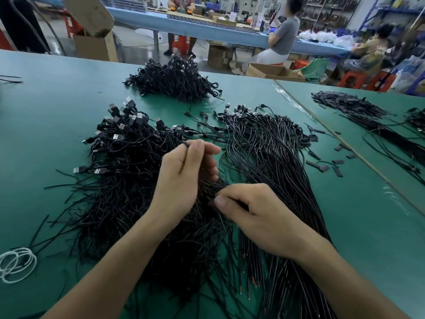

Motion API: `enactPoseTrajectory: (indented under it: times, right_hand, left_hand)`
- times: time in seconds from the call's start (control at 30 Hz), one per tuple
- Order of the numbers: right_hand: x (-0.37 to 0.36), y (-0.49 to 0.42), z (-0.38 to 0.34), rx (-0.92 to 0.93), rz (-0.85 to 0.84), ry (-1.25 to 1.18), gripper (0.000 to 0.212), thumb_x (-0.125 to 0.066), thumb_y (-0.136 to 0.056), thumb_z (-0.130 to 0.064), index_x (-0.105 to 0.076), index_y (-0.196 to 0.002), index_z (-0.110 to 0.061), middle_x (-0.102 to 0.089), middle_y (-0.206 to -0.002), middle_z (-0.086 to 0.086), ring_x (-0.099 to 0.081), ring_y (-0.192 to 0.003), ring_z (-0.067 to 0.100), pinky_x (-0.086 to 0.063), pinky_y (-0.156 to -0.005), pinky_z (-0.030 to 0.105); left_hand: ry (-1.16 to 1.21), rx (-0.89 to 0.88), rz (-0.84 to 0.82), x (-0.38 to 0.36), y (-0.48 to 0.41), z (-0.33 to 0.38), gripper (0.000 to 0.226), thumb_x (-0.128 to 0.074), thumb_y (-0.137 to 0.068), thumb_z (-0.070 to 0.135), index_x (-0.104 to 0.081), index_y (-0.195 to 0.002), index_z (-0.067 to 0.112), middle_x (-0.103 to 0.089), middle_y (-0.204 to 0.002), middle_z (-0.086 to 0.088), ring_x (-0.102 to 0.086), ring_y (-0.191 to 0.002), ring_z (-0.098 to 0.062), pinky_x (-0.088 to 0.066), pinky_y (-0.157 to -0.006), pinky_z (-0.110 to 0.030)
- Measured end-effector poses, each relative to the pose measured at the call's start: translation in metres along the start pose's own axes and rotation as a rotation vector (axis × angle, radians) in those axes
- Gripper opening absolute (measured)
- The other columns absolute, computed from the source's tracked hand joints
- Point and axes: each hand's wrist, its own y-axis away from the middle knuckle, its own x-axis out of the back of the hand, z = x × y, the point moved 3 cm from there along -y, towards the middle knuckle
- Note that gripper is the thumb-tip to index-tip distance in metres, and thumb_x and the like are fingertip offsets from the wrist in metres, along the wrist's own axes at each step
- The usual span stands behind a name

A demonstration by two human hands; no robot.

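Black cable (185,145) in L hand (181,178) & R hand (259,212), over cable pile (124,199).

two hands: left hand (181,173), right hand (259,215). two green tables, near table (46,111) and right table (299,90). three heaps of black cables on the near table: plug heap (119,143), long heap (264,157), far heap (174,79); the single cables are too many to count. one white cord coil (16,263). three people behind: standing person (179,42), grey-shirted person (282,35), yellow-shirted person (368,54).
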Motion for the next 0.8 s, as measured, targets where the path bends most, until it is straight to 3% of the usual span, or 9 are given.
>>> enactPoseTrajectory:
  times: [0.1, 0.17, 0.27, 0.37, 0.43, 0.57, 0.67, 0.73, 0.8]
  right_hand:
    - [0.016, -0.004, -0.007, 0.048, 0.214, 0.005, 0.019, -0.061, -0.094, -0.033, -0.071, -0.082, -0.022, -0.065, -0.073, -0.011, -0.059, -0.065, 0.006, -0.044, -0.057, 0.017]
    - [0.028, -0.008, -0.008, 0.064, 0.328, -0.007, 0.019, -0.068, -0.09, -0.036, -0.07, -0.077, -0.023, -0.06, -0.068, -0.015, -0.054, -0.06, 0.003, -0.039, -0.056, 0.011]
    - [0.037, -0.014, -0.005, 0.052, 0.395, -0.103, 0.025, -0.07, -0.082, -0.047, -0.07, -0.073, -0.023, -0.054, -0.059, -0.016, -0.042, -0.051, 0.002, -0.034, -0.051, 0.013]
    - [0.034, -0.017, 0.005, -0.008, 0.392, -0.254, 0.029, -0.069, -0.081, -0.045, -0.071, -0.074, -0.017, -0.05, -0.054, -0.004, -0.038, -0.05, 0.007, -0.032, -0.048, 0.022]
    - [0.024, -0.014, 0.01, -0.073, 0.333, -0.32, 0.03, -0.06, -0.087, -0.048, -0.071, -0.072, -0.024, -0.042, -0.054, 0.004, -0.033, -0.05, 0.015, -0.027, -0.047, 0.031]
    - [0.002, -0.006, 0.012, -0.132, 0.119, -0.156, 0.027, -0.046, -0.093, -0.049, -0.065, -0.074, -0.047, -0.044, -0.059, -0.002, -0.034, -0.052, 0.022, -0.031, -0.048, 0.043]
    - [-0.008, 0.002, 0.01, -0.132, -0.052, -0.021, 0.027, -0.05, -0.102, -0.038, -0.066, -0.086, -0.023, -0.047, -0.058, -0.009, -0.036, -0.048, 0.006, -0.031, -0.044, 0.027]
    - [-0.008, 0.005, 0.004, -0.108, -0.086, 0.085, 0.03, -0.049, -0.102, -0.034, -0.058, -0.077, -0.02, -0.051, -0.062, -0.014, -0.044, -0.053, 0.006, -0.034, -0.05, 0.019]
    - [-0.001, 0.003, -0.004, -0.059, -0.027, 0.212, 0.03, -0.048, -0.101, -0.035, -0.056, -0.075, -0.023, -0.053, -0.072, -0.014, -0.052, -0.068, 0.006, -0.04, -0.061, 0.022]
  left_hand:
    - [-0.348, -0.134, -0.073, -0.001, 0.002, 0.001, 0.033, -0.043, -0.105, 0.025, -0.069, -0.088, 0.013, -0.068, -0.077, 0.002, -0.063, -0.065, -0.007, -0.05, -0.06, -0.018]
    - [-0.386, -0.047, -0.19, -0.008, 0.006, -0.003, 0.045, -0.042, -0.101, 0.04, -0.065, -0.074, 0.012, -0.064, -0.061, -0.001, -0.057, -0.049, -0.007, -0.044, -0.05, -0.019]
    - [-0.208, 0.267, -0.318, -0.015, 0.011, -0.004, 0.061, -0.035, -0.098, 0.055, -0.057, -0.057, 0.016, -0.043, -0.038, 0.003, -0.036, -0.031, -0.01, -0.03, -0.037, -0.017]
    - [0.037, 0.454, -0.487, -0.018, 0.016, 0.003, 0.065, -0.033, -0.103, 0.057, -0.053, -0.056, 0.016, -0.03, -0.041, 0.006, -0.025, -0.033, -0.007, -0.023, -0.036, -0.015]
    - [0.232, 0.498, -0.53, -0.017, 0.017, 0.011, 0.06, -0.035, -0.101, 0.056, -0.05, -0.057, 0.018, -0.027, -0.043, 0.009, -0.021, -0.033, -0.006, -0.019, -0.036, -0.016]
    - [0.575, 0.408, -0.404, -0.013, 0.008, 0.018, 0.047, -0.041, -0.1, 0.043, -0.058, -0.064, 0.019, -0.035, -0.05, 0.011, -0.03, -0.039, -0.003, -0.026, -0.036, -0.017]
    - [0.667, 0.348, -0.21, -0.01, 0.001, 0.013, 0.044, -0.043, -0.097, 0.039, -0.075, -0.079, 0.014, -0.056, -0.064, 0.003, -0.055, -0.055, -0.009, -0.047, -0.05, -0.019]
    - [0.44, 0.265, -0.126, -0.008, 0.001, 0.003, 0.042, -0.042, -0.097, 0.037, -0.075, -0.093, 0.01, -0.07, -0.079, -0.004, -0.069, -0.075, -0.017, -0.056, -0.067, -0.023]
    - [0.002, 0.125, -0.064, -0.008, 0.002, -0.003, 0.036, -0.041, -0.104, 0.029, -0.072, -0.098, 0.012, -0.074, -0.087, -0.005, -0.072, -0.086, -0.019, -0.057, -0.076, -0.028]
